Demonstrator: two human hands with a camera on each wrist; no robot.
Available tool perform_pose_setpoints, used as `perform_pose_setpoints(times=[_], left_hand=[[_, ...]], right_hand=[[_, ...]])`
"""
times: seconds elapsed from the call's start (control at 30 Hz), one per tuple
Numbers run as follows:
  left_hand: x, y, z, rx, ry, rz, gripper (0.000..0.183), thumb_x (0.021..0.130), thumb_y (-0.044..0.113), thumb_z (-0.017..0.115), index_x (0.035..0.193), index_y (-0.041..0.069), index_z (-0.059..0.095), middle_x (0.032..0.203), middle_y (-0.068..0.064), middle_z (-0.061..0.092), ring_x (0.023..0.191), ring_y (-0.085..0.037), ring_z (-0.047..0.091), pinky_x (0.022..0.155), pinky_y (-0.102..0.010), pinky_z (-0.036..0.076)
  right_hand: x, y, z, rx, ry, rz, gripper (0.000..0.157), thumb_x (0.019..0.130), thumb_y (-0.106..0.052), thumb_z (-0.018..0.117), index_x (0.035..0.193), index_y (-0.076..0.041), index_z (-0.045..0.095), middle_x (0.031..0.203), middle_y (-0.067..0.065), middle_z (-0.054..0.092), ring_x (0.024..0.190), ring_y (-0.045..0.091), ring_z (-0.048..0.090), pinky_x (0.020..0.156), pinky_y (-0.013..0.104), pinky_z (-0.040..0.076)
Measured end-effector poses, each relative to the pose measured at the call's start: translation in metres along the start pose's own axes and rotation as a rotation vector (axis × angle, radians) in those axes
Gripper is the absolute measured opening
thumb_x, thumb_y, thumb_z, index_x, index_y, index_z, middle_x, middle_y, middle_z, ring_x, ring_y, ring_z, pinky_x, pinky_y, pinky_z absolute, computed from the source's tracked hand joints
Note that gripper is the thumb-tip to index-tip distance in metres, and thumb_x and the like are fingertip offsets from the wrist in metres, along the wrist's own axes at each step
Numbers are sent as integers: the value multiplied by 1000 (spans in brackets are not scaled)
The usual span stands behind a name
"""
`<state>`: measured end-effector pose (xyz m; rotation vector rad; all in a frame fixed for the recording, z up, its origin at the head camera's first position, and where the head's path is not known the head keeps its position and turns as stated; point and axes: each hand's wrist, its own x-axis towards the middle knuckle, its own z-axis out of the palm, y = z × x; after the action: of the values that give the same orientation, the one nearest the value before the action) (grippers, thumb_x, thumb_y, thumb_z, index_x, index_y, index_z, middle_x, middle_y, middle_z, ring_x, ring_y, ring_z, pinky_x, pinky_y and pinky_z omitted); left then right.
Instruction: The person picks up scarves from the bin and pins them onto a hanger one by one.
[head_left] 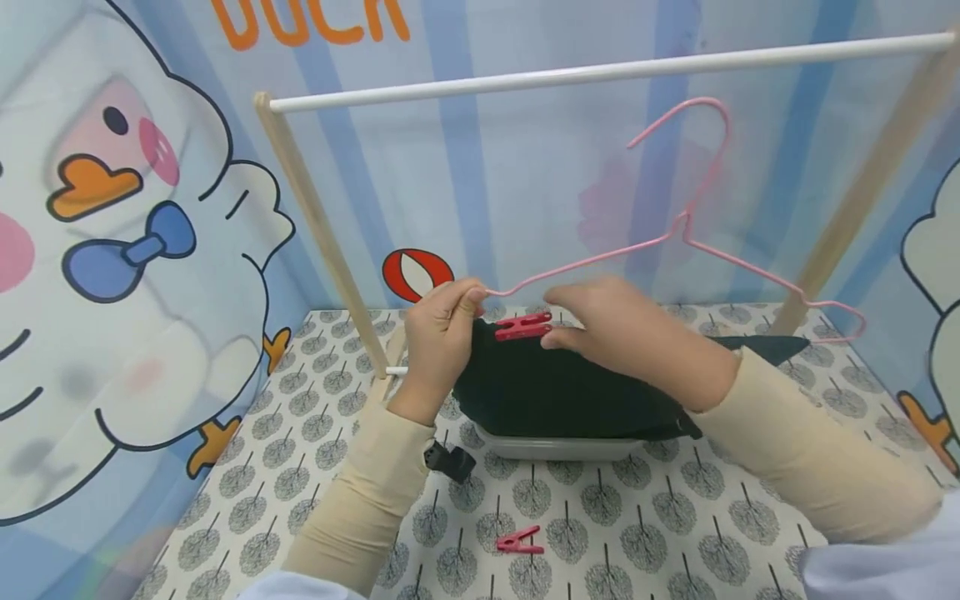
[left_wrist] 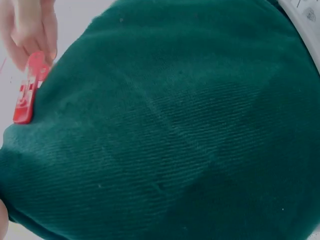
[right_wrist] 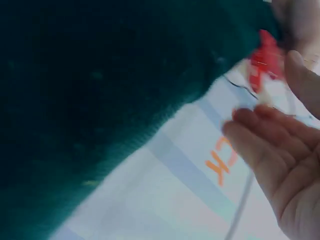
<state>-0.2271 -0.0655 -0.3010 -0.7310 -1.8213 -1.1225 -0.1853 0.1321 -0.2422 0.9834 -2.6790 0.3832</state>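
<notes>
My left hand (head_left: 444, 337) grips the left end of a pink wire hanger (head_left: 600, 257) together with the upper corner of a dark green cloth (head_left: 570, 387). A red clothespin (head_left: 523, 326) is clipped on the cloth's top edge, just right of that hand. My right hand (head_left: 615, 325) is beside the clothespin, thumb and fingers spread apart around its handle ends. In the right wrist view, a gap shows between those fingers (right_wrist: 260, 150) and the clothespin (right_wrist: 264, 62). The green cloth (left_wrist: 165, 120) fills most of the left wrist view and hangs down from the hanger.
Behind the hanger stands a rack with a white rod (head_left: 600, 75) and wooden posts (head_left: 318, 225). A white tray (head_left: 558, 448) is partly hidden under the cloth. Another red clothespin (head_left: 520, 541) lies on the tree-patterned tablecloth (head_left: 592, 508) in front.
</notes>
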Motion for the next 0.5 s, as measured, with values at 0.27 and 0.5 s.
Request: perform_pose_setpoints(times=[0.27, 0.5], left_hand=[[-3, -11, -8, -21, 40, -45, 8, 83, 3, 63, 81, -3, 67, 62, -13, 58, 61, -21, 55, 58, -27, 46], [-5, -12, -12, -15, 73, -84, 11, 85, 5, 62, 81, -4, 68, 63, -15, 59, 62, -23, 56, 61, -26, 48]], right_hand=[[-77, 7, 116, 535, 76, -173, 39, 78, -21, 73, 107, 5, 65, 103, 16, 68, 91, 25, 67, 75, 29, 54], [-102, 7, 194, 348, -230, -15, 57, 73, -35, 73, 112, 6, 62, 111, 19, 64, 101, 30, 63, 85, 38, 51]])
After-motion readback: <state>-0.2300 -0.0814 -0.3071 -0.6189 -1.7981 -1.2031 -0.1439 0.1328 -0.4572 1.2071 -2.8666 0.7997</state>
